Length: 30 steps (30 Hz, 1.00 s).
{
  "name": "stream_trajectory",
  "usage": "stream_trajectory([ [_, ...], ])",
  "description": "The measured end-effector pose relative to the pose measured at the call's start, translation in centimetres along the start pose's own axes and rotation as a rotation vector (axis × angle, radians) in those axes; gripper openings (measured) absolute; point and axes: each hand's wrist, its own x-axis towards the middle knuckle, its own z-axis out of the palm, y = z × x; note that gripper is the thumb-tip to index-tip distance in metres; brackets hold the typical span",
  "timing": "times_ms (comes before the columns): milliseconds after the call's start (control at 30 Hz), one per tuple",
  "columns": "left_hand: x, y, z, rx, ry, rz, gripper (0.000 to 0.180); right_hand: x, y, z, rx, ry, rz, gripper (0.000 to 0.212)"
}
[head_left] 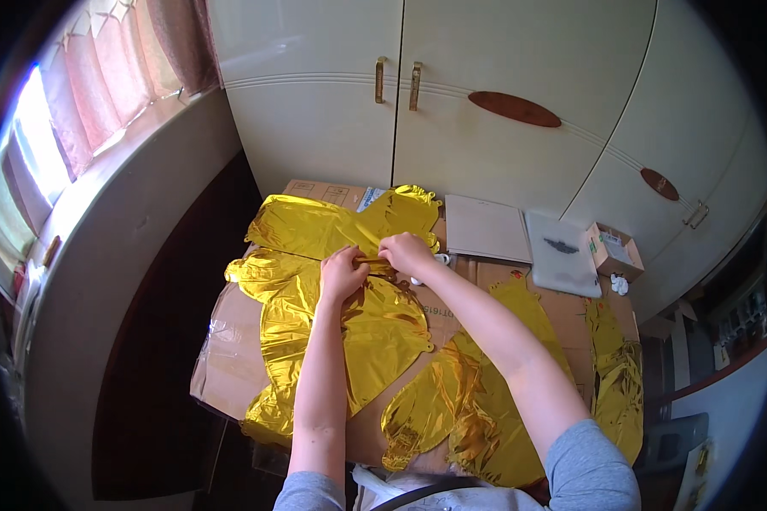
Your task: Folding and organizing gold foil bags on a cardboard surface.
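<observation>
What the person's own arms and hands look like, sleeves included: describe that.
The left hand and right hand are bare, with no gloves, and no watch or bracelet shows on either wrist. The forearms are uncovered. The left sleeve and right sleeve are plain grey cloth. No cables show on the arms.

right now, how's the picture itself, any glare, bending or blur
In the head view, the window at left is blown out to white; in the head view, the gold foil throws bright, crinkled highlights; in the head view, lines on the cabinet bend near the dark rim; in the head view, the left hand and right hand look fairly sharp.
</observation>
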Motion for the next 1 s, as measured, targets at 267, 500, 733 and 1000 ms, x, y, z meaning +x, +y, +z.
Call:
stream_trajectory([
  [267,0.0,0.1,0.3,-0.004,0.05,0.036,0.023,0.2,-0.4,-0.2,0.066,0.093,-0.083,0.016],
  [500,0.0,0.9,-0.3,-0.022,0.074,-0.04,0.021,0.5,-1.0,-0.2,0.048,0.091,-0.114,0.012],
  [733,0.1,0.5,0.1,-0.032,0.111,-0.054,0.021,1.0,0.3,-0.4,-0.09,-0.081,-0.062,0.019],
  [1000,0.0,1.8,-0.4,-0.018,0.065,-0.066,0.022,0.7,-0.2,-0.1,-0.082,0.151,-0.125,0.016],
])
